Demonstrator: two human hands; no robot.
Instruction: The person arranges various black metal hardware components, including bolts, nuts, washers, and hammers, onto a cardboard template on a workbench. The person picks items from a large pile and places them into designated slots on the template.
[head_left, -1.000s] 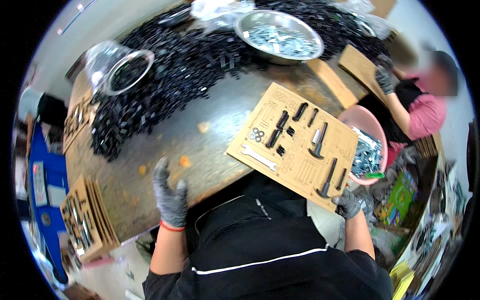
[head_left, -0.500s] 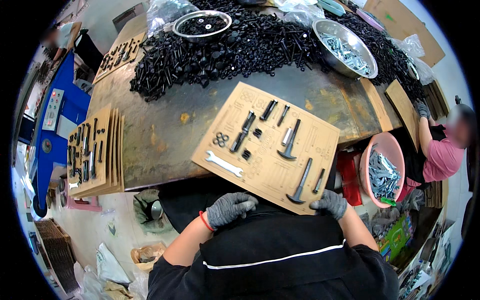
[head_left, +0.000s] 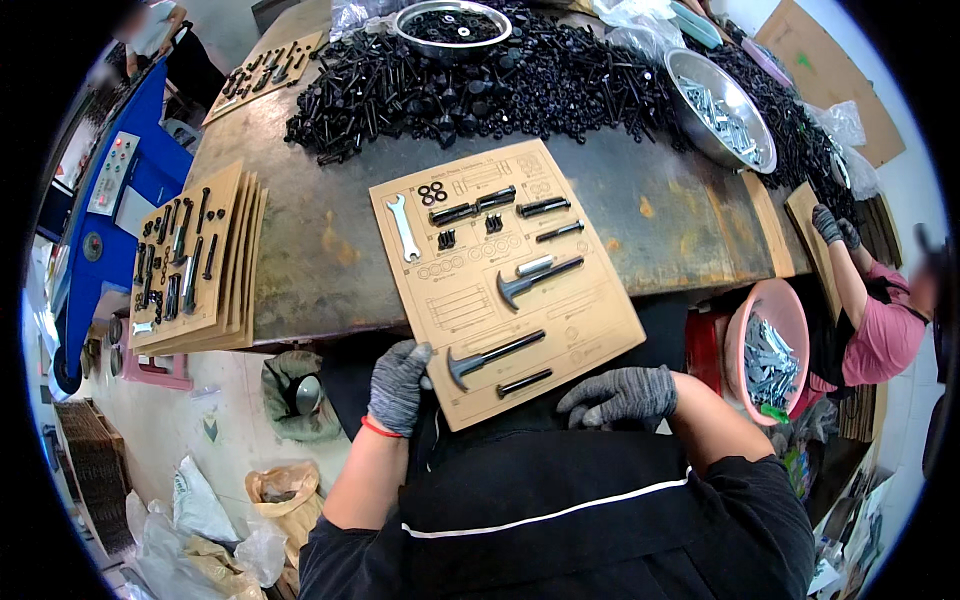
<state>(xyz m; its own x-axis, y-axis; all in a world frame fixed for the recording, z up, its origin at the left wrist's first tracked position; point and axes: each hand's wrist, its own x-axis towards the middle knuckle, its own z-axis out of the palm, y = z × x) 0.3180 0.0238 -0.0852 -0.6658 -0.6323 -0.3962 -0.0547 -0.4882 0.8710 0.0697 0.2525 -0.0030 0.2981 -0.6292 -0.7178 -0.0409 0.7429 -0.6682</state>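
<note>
In front of me a brown cardboard board [head_left: 590, 350] printed with part outlines lies partly on the table, its near end overhanging the edge. Fixed on it are an open-end wrench [head_left: 404, 228], several small black nuts [head_left: 433, 194], black bolts [head_left: 545, 207], a silver sleeve [head_left: 535, 266] and two T-shaped black bolts [head_left: 497, 357]. My left hand [head_left: 398, 388], in a grey glove, is closed on the board's lower left edge, the thumb on top. My gloved right hand [head_left: 620, 396] hovers just off the near edge, fingers loosely stretched and holding nothing.
Filled boards [head_left: 190, 260] lean in a stack at the table's left. Loose black bolts and nuts [head_left: 440, 100] heap across the back beside metal bowls [head_left: 720, 115]. A pink basin [head_left: 745, 370] of silver parts stands right, near a gloved co-worker [head_left: 880, 325].
The board has turned counterclockwise, so its wrench end now points away left. My left hand has taken hold of its edge; my right hand has let go and moved left.
</note>
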